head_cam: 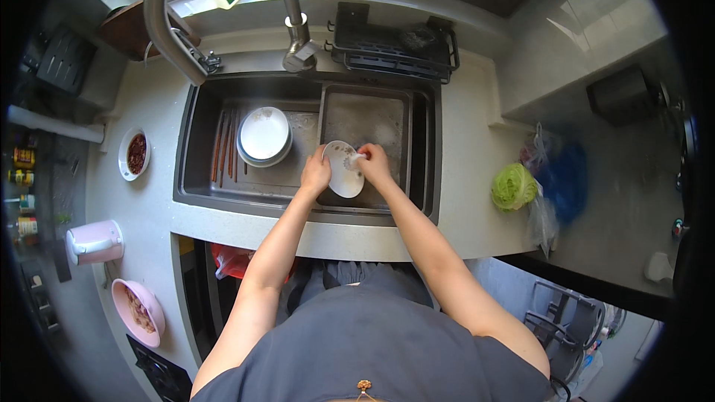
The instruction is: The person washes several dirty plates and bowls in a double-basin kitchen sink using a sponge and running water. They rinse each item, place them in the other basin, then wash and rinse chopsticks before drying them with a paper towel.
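Note:
My left hand grips the left rim of a white oval dish with a brownish pattern, tilted over the right part of the sink. At the dish's upper right edge, my right hand pinches a small whitish thing against its inner face; whether it is a cloth or something else I cannot tell. Below the dish lies a shallow metal tray set into the dark sink. To the left, a stack of white bowls or plates stands in the basin beside several brown chopsticks.
A curved metal faucet arches over the sink's back left. Behind the sink stands a black rack. A cabbage and plastic bags lie right. On the left counter are a small bowl, a pink kettle and a pink bowl.

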Motion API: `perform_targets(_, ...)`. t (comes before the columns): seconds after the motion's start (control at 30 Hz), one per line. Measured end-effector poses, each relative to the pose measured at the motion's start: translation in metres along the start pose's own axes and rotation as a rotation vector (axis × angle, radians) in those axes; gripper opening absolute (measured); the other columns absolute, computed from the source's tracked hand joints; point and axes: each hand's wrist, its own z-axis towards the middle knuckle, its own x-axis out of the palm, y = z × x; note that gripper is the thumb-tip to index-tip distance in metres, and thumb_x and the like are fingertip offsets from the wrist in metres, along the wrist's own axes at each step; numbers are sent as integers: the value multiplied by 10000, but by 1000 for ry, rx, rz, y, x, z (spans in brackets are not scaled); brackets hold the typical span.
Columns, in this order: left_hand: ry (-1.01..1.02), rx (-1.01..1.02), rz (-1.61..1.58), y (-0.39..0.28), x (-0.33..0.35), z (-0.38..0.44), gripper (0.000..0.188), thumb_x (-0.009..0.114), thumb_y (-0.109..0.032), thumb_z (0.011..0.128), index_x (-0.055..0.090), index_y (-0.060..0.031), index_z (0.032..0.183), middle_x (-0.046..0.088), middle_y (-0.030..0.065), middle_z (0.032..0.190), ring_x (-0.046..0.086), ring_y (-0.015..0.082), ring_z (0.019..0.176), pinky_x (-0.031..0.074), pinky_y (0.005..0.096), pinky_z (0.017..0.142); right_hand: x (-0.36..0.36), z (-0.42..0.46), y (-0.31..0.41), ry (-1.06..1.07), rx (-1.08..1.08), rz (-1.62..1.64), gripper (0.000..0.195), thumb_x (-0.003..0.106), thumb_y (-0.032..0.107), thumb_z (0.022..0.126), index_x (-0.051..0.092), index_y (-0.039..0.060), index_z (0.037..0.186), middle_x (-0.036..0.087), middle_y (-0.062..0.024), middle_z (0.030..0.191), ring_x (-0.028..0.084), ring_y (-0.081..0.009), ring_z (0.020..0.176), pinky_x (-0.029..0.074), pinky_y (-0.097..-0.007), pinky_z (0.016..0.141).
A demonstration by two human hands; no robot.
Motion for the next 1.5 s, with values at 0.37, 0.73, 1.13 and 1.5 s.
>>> perform_targets(0.37, 201, -274, -612, -26, 18, -3, 416, 293, -357, 1005, 478, -41, 1203, 570, 124, 1089, 542, 236, 1044, 419, 342, 890, 33, 15, 16, 443, 525, 673, 328, 680, 207, 733, 568, 9, 969, 620, -85, 754, 611, -226, 766, 487, -358, 699)
perform_targets(0.73, 250, -188, -337, -34, -6, 11, 385, 365, -284, 985, 482, -23, 1242, 581, 197, 1148, 552, 314, 1074, 412, 379, 920, -51, 29, 13, 286, -298, -433, 161, 584, 16, 711, 591, 45, 869, 538, -137, 961, 551, -353, 932, 464, -423, 806)
perform_targets(1.13, 77, -4, -180, -14, 16, 22, 327, 360, -246, 959, 523, -50, 1163, 589, 246, 1089, 561, 407, 1025, 433, 456, 869, -16, 31, 36, 153, -226, -116, 150, 622, 62, 724, 614, 43, 873, 563, -134, 912, 574, -339, 846, 472, -403, 736)
perform_targets(1.5, -89, 25, 12, -34, 3, 10, 303, 415, -183, 933, 518, -75, 1196, 587, 251, 1087, 553, 419, 1014, 437, 459, 862, -24, 9, -2, 116, -187, -410, 134, 601, 39, 685, 599, 45, 819, 531, -146, 926, 547, -368, 886, 467, -436, 767)
